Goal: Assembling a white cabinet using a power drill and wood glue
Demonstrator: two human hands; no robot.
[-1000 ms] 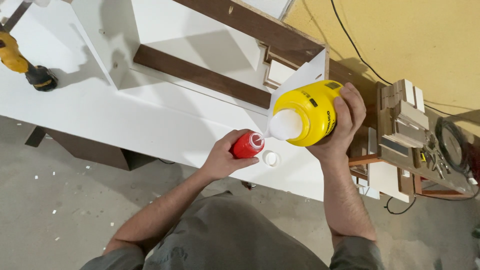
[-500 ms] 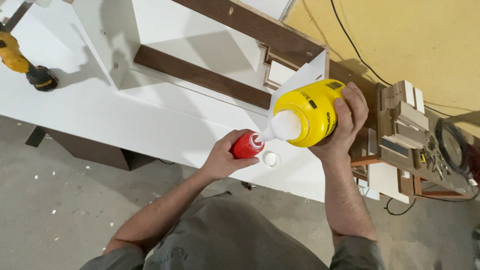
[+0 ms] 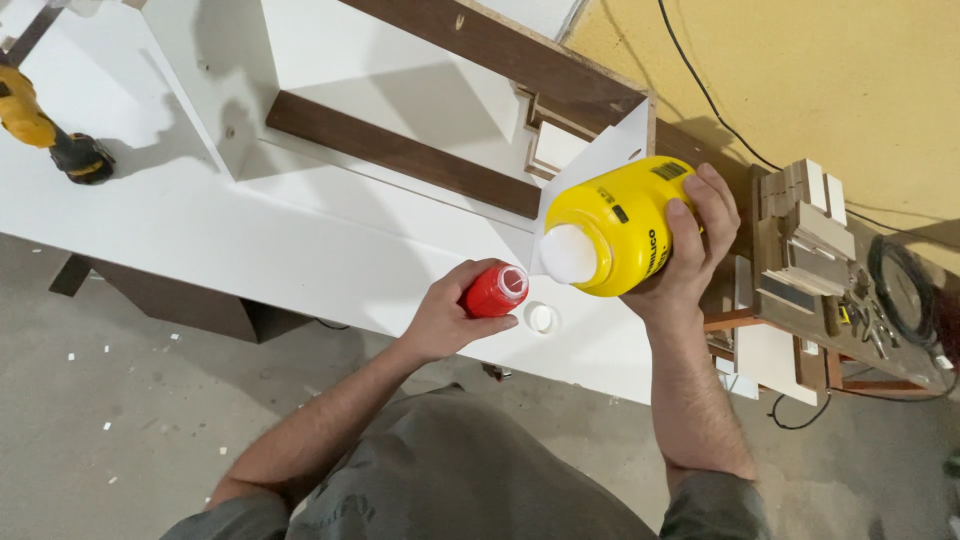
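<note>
Two bottles meet above the near edge of the white panel [image 3: 300, 250], and we see each one gripped in a bare hand. Our left hand [image 3: 445, 320] is wrapped around a small red bottle [image 3: 493, 290], a smooth, glossy plastic cylinder with its round mouth open and turned upward. Our right hand [image 3: 690, 245] closes around the body of a large yellow bottle [image 3: 615, 225], fingers spread over its rounded plastic side; it is tipped down to the left so that its white conical nozzle [image 3: 568, 253] sits just beside the red bottle's mouth. Whether the two touch, we cannot tell. A small round white cap [image 3: 541, 318] lies on the panel just right of the red bottle. Farther off, dark brown wooden strips [image 3: 400, 155] with a flat matte grain run along boxy white boards. At the far left rests a yellow and black power drill [image 3: 45, 130]. To the right, pale wood offcuts [image 3: 805, 235] are stacked in blocks against a rough yellow wall [image 3: 820, 80].
</note>
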